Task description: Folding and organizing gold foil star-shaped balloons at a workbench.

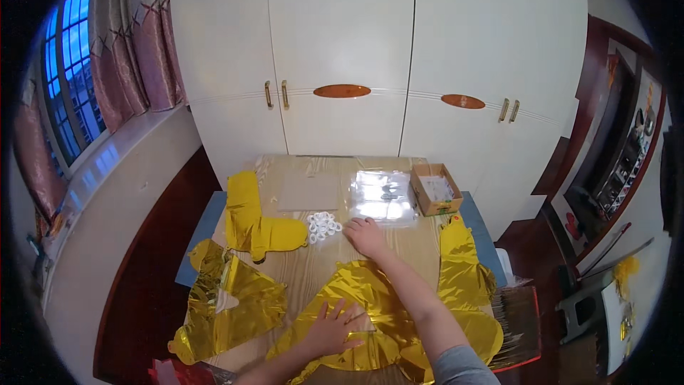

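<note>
A strip of pale wood-grain tabletop (306,265) showed between the shiny, flat gold foil balloon (388,306) near its front edge and the small white plastic rings (324,227). The left hand (332,331) lay spread on the balloon, gripping nothing; the right hand (365,236) reached forward, fingers bent beside the rings, their hold unclear.

No text, label or number can be read. Greenish marks on the near side of the box (442,207) are too small to make out; its pale contents (436,188) are blurred, and glare covers much of the clear plastic (385,208).
</note>
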